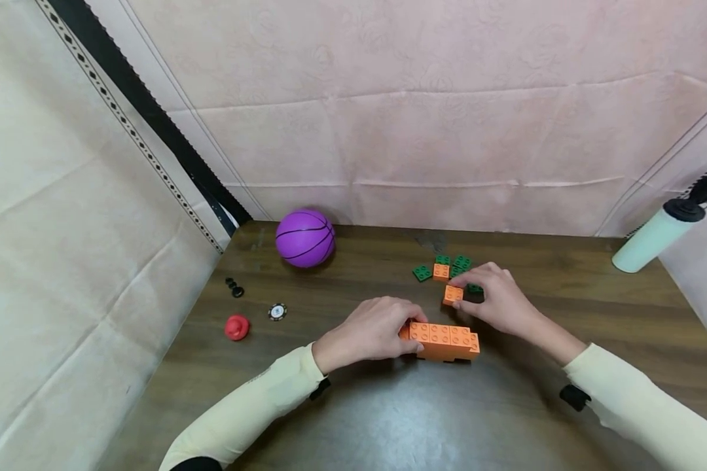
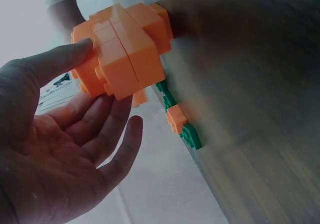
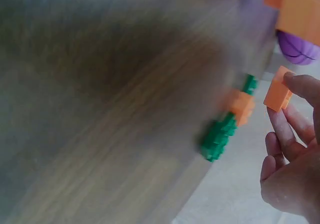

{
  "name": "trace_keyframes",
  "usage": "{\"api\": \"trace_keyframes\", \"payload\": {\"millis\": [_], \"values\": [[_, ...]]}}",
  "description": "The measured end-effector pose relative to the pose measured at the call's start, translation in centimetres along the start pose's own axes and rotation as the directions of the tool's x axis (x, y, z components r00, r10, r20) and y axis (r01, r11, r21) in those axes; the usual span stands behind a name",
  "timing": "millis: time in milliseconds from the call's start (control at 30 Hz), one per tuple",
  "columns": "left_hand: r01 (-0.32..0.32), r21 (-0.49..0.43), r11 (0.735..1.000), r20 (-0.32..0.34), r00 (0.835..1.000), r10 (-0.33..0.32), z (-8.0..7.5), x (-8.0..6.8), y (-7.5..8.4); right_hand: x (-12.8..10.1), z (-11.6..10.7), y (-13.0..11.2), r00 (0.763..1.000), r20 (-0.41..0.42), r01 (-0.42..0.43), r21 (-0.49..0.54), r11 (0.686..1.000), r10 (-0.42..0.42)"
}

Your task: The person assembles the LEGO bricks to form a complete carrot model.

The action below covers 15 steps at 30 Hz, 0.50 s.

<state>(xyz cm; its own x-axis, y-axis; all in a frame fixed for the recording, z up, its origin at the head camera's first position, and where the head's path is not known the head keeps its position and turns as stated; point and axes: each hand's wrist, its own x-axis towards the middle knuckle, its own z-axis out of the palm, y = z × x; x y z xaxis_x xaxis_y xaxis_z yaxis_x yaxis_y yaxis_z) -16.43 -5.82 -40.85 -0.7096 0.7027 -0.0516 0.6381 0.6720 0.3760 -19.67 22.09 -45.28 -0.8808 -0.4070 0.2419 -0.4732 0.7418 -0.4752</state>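
Steadying the orange block row (image 1: 444, 341) at the lower middle of the head view, the left hand (image 1: 372, 330) presses thumb and fingers against its end. The right hand (image 1: 497, 297) pinches a small orange brick (image 1: 452, 294) just above it. Judging by the loose green bricks (image 1: 461, 263) and one orange brick (image 1: 441, 271) behind, building looks partway done. The right wrist view is blurred, and fingers hide one green piece.

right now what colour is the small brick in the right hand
Orange, clearest in the right wrist view: small brick.
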Motion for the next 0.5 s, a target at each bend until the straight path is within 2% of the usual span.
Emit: {"api": "trace_keyframes", "payload": {"millis": [267, 400, 500], "values": [[-0.004, -0.078, 0.997, -0.016, 1.0, 0.003, 0.1, 0.3, -0.2, -2.5, -1.3, -2.6, 0.998, -0.04, -0.045, 0.133, 0.99, 0.051], [-0.002, -0.089, 0.996, -0.027, 1.0, -0.001, 0.3, 0.3, -0.1, -3.8, -1.6, -3.9, 0.998, -0.058, -0.025, 0.179, 0.983, 0.036], [-0.005, -0.089, 0.996, -0.04, 0.999, 0.002, 0.5, 0.4, -0.1, -4.6, -1.8, -4.7, 0.997, -0.073, -0.003, 0.17, 0.985, 0.016]]}}
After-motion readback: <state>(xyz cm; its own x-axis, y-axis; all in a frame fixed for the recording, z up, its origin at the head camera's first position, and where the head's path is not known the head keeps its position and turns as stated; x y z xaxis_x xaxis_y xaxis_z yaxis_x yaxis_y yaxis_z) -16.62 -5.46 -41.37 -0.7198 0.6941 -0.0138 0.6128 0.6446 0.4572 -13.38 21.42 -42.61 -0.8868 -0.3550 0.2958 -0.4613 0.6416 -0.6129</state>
